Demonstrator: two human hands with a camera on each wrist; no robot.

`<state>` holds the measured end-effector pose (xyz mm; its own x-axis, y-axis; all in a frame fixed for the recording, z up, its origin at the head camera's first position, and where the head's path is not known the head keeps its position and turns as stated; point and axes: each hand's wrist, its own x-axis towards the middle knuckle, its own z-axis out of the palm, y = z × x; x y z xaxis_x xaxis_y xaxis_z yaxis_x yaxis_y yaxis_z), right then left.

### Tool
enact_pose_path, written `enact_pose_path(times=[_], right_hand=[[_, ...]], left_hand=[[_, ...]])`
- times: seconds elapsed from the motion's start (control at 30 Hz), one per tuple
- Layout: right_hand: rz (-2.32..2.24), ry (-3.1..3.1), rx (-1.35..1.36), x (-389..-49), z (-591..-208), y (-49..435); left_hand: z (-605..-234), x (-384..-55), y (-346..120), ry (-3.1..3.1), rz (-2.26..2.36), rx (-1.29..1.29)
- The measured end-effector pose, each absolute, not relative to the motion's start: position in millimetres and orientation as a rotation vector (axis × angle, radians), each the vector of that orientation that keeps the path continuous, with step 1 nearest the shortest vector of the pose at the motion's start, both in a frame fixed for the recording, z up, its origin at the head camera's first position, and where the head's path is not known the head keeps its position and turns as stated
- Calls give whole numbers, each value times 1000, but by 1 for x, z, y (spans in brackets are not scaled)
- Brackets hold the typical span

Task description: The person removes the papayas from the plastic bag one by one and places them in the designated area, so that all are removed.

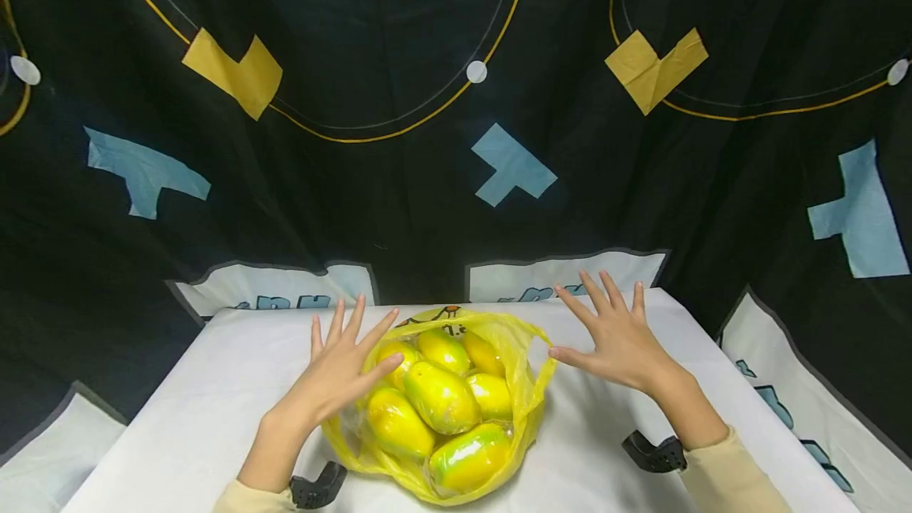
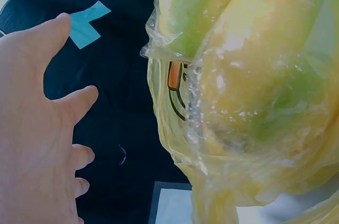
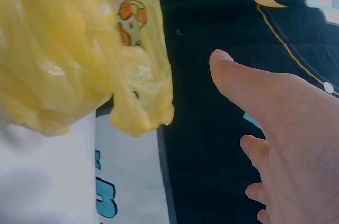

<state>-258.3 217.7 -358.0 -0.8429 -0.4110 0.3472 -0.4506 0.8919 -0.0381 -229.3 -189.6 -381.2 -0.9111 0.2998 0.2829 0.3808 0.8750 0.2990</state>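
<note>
A yellow plastic bag stands with its mouth spread wide. Several yellow-green mangoes lie inside it, some visibly wrapped in clear film. My left hand is held at the bag's left side with fingers spread and straight, gripping nothing; its thumb overlaps the bag in the head view, and whether it touches cannot be told. On the other side my right hand hovers with fingers fanned out, its thumb near the bag's handle. In the right wrist view a gap separates the right thumb from the bag.
The bag rests on a table with a white cloth. Behind it hangs a dark curtain with yellow and light-blue patches. A black wrist strap is on the left wrist, another strap on the right.
</note>
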Motion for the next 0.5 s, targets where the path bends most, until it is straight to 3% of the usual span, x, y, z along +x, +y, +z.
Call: enact_pose_path(times=[0.3,0.5], right_hand=[[206,-2691,690,-259,-366,216],[620,-2596,691,-252,-365,203]], left_hand=[[-385,-226,-189,-2830,-587,-507],[-390,-223,-196,-2827,-936,-535]])
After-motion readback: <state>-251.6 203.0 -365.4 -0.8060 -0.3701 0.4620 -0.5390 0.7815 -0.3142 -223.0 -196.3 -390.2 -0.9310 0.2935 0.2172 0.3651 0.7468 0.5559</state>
